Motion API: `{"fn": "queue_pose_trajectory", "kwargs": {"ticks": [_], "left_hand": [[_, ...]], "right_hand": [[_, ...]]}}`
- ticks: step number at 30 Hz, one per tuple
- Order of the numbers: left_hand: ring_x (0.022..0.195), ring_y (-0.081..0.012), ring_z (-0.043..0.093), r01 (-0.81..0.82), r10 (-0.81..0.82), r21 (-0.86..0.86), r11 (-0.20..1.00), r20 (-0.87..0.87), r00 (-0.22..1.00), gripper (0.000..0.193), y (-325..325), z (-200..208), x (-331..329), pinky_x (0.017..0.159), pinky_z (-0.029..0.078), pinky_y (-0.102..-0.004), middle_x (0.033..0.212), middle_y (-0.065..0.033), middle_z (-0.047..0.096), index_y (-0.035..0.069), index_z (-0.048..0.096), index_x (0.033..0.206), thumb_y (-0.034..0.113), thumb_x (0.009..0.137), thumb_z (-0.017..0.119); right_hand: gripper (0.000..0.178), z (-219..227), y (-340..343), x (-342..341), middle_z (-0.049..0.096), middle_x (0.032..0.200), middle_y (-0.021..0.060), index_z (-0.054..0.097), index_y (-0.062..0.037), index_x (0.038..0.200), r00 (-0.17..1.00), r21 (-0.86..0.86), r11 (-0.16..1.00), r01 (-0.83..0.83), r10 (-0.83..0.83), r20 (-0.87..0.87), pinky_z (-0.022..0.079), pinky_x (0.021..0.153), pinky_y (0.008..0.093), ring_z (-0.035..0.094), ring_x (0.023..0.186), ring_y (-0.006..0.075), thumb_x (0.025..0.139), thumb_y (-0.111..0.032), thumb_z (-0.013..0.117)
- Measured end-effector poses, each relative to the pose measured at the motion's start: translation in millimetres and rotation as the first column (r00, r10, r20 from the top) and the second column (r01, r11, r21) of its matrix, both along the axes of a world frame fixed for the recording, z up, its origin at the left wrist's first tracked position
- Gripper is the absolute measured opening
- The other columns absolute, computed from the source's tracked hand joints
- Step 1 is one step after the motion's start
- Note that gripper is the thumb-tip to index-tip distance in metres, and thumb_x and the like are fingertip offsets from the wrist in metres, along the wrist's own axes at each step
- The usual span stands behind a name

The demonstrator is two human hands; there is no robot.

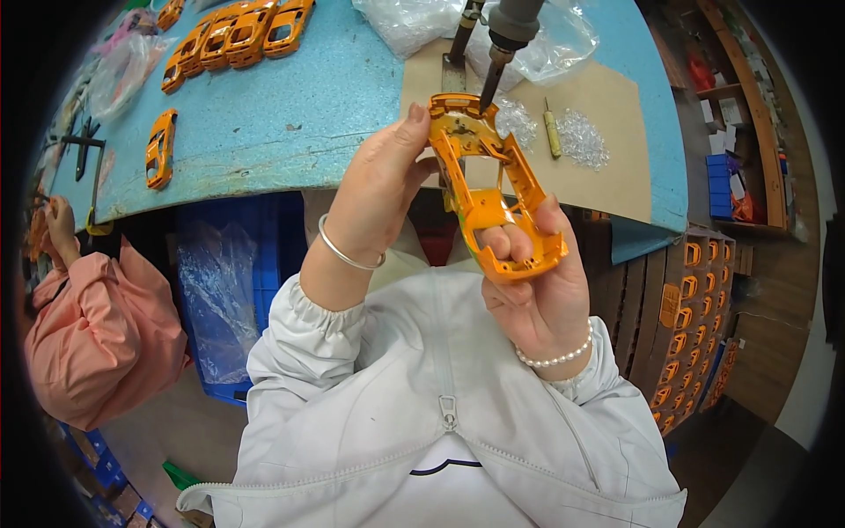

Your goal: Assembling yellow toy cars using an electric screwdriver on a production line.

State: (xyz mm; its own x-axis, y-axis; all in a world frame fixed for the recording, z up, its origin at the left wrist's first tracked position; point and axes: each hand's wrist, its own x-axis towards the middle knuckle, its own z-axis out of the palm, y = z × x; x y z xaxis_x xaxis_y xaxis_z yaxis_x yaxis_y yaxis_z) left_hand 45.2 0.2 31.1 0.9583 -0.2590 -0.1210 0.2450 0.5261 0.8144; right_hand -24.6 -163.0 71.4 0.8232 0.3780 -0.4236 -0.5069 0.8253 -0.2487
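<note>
Between my two hands is an orange toy car body shell (489, 204), its hollow underside turned up and tilted. My left hand (387, 167) grips the far left end, thumb at the rim. My right hand (539, 282) holds the near end, with fingertips poking through an opening in the shell. The dark pointed tip of a soldering-iron-like tool (502, 62) comes down from above to the shell's far right corner; whether it touches is hard to tell. Small clear plastic parts (581, 143) lie in piles beyond the shell, with a yellow-handled pointed tool (552, 132) among them.
More orange car shells (242, 35) stand in a row on the blue table (290, 97), and a single shell (160, 150) lies nearer. Plastic bags sit at the back. A co-worker in a pink sleeve (106, 334) is at left, beside a blue bin (264, 290). Shell-filled trays (695, 326) stand right.
</note>
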Motion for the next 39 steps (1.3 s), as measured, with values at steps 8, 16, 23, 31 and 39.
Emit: {"fn": "queue_pose_trajectory", "kwargs": {"ticks": [8,16,23,31,39], "left_hand": [[0.104,-0.0135,0.055,-0.015,0.016,-0.055,0.998,0.011,1.000,0.046,0,9,-5,0.091,0.041,-0.0306,0.111,-0.0046,0.064,0.001,0.062,0.116,0.042,0.101,0.045],[0.102,-0.0144,0.062,0.029,-0.027,-0.117,0.993,0.016,0.999,0.042,0,6,-4,0.087,0.050,-0.0313,0.110,-0.0068,0.067,0.003,0.059,0.120,0.037,0.103,0.041],[0.105,-0.0189,0.061,0.007,-0.033,-0.189,0.982,-0.137,0.990,0.045,-4,-11,-18,0.087,0.053,-0.0329,0.115,-0.0101,0.064,0.003,0.053,0.126,0.038,0.104,0.034],[0.100,-0.0257,0.062,-0.093,-0.084,-0.511,0.854,-0.312,0.946,0.055,10,-36,-53,0.088,0.054,-0.0402,0.122,-0.0173,0.059,0.001,0.047,0.130,0.045,0.104,0.026],[0.100,-0.0256,0.063,-0.245,0.032,-0.435,0.866,-0.441,0.897,0.052,10,-39,-65,0.084,0.056,-0.0431,0.124,-0.0168,0.059,0.005,0.047,0.132,0.043,0.104,0.026]], "right_hand": [[0.053,12,3,-3,0.060,0.084,0.0101,0.059,-0.0026,0.074,0.999,-0.006,0.999,-0.041,0.041,0.024,0.048,0.046,0.0187,0.056,0.054,0.0122,0.100,-0.047,0.044],[0.050,16,0,-5,0.060,0.081,0.0065,0.059,-0.0052,0.075,0.997,-0.099,0.993,-0.068,0.073,0.038,0.050,0.051,0.0190,0.060,0.059,0.0110,0.098,-0.048,0.047],[0.050,-10,-3,-6,0.061,0.087,0.0100,0.059,-0.0018,0.076,0.995,-0.037,0.995,-0.097,0.098,0.009,0.051,0.051,0.0178,0.059,0.064,0.0127,0.101,-0.043,0.044],[0.035,-37,-12,9,0.065,0.086,0.0069,0.065,0.0005,0.088,0.845,-0.594,0.690,-0.414,0.533,0.030,0.052,0.058,0.0217,0.061,0.065,0.0133,0.100,-0.029,0.051],[0.011,-86,-65,76,0.060,0.086,0.0054,0.068,-0.0036,0.092,0.639,-0.691,-0.219,0.689,0.633,0.437,0.047,0.058,0.0257,0.060,0.066,0.0125,0.081,-0.003,0.067]]}}
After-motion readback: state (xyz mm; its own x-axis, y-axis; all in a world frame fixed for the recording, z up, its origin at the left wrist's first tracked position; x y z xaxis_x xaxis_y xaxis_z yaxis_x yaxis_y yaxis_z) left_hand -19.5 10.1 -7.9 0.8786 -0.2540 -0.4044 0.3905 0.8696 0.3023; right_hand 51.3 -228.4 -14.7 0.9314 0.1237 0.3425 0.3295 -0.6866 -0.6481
